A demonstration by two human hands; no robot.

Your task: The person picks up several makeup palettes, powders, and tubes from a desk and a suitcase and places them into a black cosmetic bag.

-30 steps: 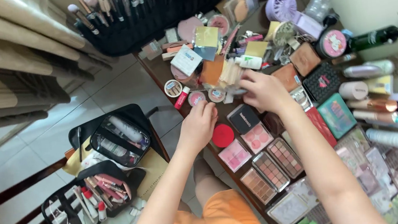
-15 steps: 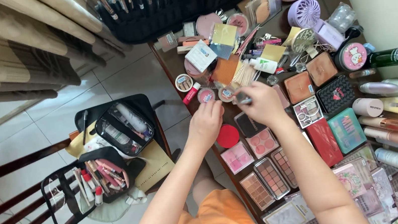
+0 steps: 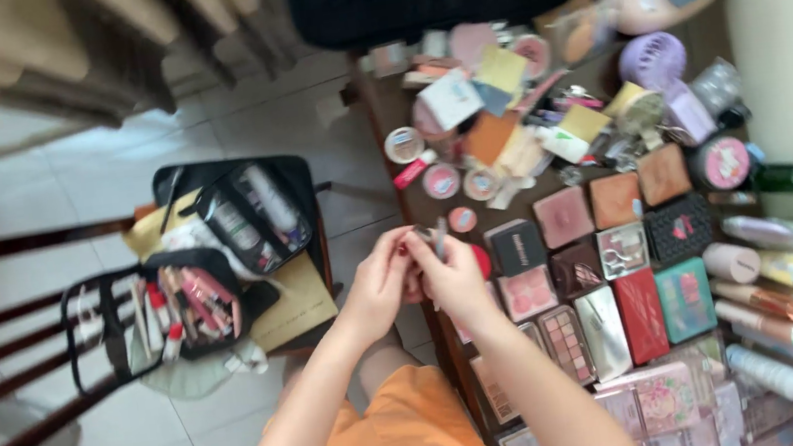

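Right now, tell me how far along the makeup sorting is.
Done: palettes lie in rows on the table, and two clear pouches on the chair are filled. In hand: left hand and right hand hold a small item together. Left: the jumbled pile at the far end.

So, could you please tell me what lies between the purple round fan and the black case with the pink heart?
In the head view, a tan square compact lies between the purple fan and the black case.

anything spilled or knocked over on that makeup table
Nothing looks spilled or broken. The table is crowded: palettes lie in rows, while the packets at the far end are a loose, overlapping heap. Both hands, left and right, meet over the near edge.
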